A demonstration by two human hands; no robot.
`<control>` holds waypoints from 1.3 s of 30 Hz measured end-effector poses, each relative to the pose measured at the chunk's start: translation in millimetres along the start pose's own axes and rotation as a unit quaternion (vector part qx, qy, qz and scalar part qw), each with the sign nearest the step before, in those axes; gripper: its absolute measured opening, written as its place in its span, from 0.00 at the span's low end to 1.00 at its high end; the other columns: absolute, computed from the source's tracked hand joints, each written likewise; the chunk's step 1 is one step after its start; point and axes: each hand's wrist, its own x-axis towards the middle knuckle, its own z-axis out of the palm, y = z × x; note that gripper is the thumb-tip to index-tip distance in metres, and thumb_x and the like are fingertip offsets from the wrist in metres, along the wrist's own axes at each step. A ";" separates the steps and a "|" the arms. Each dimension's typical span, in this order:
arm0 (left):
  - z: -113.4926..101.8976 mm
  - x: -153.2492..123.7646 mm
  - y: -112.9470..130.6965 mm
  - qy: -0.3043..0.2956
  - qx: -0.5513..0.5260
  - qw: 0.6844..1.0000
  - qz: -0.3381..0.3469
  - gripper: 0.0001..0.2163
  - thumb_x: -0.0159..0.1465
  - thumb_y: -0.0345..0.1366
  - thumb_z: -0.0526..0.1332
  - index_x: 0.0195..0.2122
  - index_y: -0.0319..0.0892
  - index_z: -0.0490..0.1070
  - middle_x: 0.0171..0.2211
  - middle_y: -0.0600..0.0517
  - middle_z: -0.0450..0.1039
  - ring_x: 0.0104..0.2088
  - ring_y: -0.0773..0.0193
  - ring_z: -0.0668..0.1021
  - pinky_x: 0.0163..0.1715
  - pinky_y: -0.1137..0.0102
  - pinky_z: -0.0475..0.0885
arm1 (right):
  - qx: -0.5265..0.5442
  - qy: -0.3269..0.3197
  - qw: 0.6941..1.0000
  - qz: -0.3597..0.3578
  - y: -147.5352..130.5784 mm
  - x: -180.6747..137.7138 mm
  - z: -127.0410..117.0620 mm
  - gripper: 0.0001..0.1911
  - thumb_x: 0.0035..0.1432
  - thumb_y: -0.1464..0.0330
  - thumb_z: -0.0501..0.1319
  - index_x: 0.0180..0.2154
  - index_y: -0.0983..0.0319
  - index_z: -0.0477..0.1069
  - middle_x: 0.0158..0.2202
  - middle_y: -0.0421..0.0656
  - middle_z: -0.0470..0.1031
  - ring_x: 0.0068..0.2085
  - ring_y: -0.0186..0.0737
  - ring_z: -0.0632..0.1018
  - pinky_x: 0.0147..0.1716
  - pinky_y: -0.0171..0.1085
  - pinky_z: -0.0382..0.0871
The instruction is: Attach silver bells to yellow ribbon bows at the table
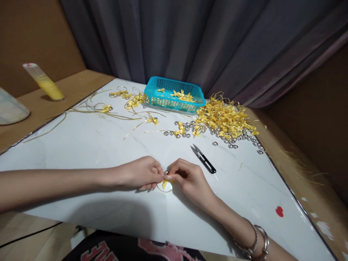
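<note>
My left hand and my right hand meet at the front middle of the white table, fingertips pinched together. Between them is a small yellow ribbon flower with a loop of thin gold cord hanging below it. A silver bell-like bead shows just above the fingertips. Both hands are closed on this piece, and the fingers hide its centre. To the right of my right hand lie black thread snips, blades pointing away. Two silver bracelets circle my right wrist.
A turquoise basket holding yellow flowers stands at the back. Right of it lies a heap of yellow ribbon flowers among silver beads. Loose gold cords spread at left, near a yellow tube. A red heart lies at right.
</note>
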 end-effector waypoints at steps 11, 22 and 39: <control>-4.0 3.5 -2.5 -0.016 -0.084 0.996 -0.020 0.08 0.51 0.38 0.57 0.24 0.37 0.68 0.12 0.60 0.58 0.12 0.74 0.58 0.14 0.75 0.50 | -0.009 -0.031 0.996 -0.080 -1.0 -5.3 -1.8 0.07 0.55 0.74 0.61 0.25 0.63 0.70 0.27 0.42 0.73 0.29 0.35 0.73 0.29 0.34 0.65; -4.2 0.1 -0.9 -0.014 -0.079 0.996 -0.024 0.11 0.51 0.41 0.57 0.22 0.38 0.66 0.14 0.58 0.61 0.12 0.75 0.58 0.14 0.74 0.49 | -0.116 -0.057 0.985 -0.115 1.3 -7.4 2.1 0.06 0.61 0.73 0.54 0.30 0.61 0.65 0.30 0.43 0.70 0.31 0.36 0.72 0.30 0.34 0.66; -3.6 2.3 -7.2 -0.008 -0.083 0.997 0.002 0.10 0.53 0.40 0.60 0.26 0.37 0.69 0.13 0.59 0.61 0.12 0.74 0.60 0.13 0.76 0.52 | -0.027 -0.032 0.999 -0.002 -1.4 -1.2 -2.5 0.06 0.54 0.71 0.61 0.30 0.61 0.64 0.28 0.39 0.69 0.27 0.32 0.69 0.26 0.32 0.62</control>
